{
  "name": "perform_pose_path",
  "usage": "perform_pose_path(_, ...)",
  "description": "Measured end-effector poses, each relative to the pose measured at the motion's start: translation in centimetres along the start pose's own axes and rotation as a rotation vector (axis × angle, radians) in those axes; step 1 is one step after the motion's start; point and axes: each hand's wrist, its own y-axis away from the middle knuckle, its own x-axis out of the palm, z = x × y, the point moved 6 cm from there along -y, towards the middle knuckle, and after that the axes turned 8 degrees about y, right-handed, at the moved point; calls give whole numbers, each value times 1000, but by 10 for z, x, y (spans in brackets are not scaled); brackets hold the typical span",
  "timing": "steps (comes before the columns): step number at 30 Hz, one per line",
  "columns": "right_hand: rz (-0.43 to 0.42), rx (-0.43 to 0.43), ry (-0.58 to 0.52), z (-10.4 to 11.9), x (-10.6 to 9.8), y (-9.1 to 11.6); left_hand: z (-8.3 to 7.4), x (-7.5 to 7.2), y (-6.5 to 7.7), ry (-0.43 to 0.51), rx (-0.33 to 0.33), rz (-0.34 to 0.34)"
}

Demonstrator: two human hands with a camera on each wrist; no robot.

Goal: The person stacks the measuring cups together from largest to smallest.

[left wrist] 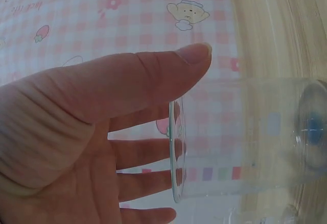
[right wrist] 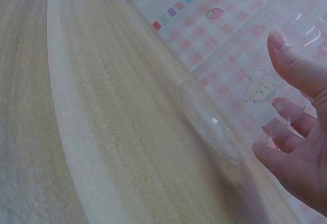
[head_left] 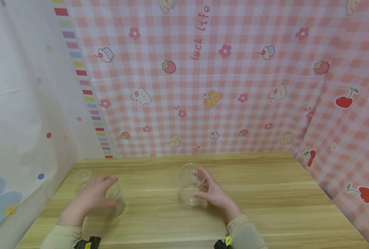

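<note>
My right hand [head_left: 213, 193] curves round the right side of a wide, clear beaker [head_left: 186, 191], thumb in front and fingers behind. In the right wrist view, fingertips and faint printed marks show at the beaker [right wrist: 214, 124]. On the left, my left hand [head_left: 92, 197], slightly blurred, is at a smaller clear glass vessel [head_left: 119, 206]. The left wrist view has its thumb [left wrist: 148, 81] stretched out past the rim of that glass [left wrist: 245, 147], with straight fingers on the rim's far side. Whether they touch it, I cannot tell.
Another clear glass vessel [head_left: 83, 175] stands at the table's back left, partly behind the left hand. The wood-grain table [head_left: 159, 224] is bordered by a pink checked cloth [head_left: 184, 114] behind and a white cloth [head_left: 22, 114] at left.
</note>
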Motion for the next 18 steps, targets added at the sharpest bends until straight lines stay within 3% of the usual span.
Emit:
perform_pose_path(8, 7, 18, -4, -2, 1, -1, 0, 0, -1, 30, 5, 43)
perform_pose_path(18, 10, 7, -10, 0, 0, 0, 3, 0, -4, 22, 30, 50)
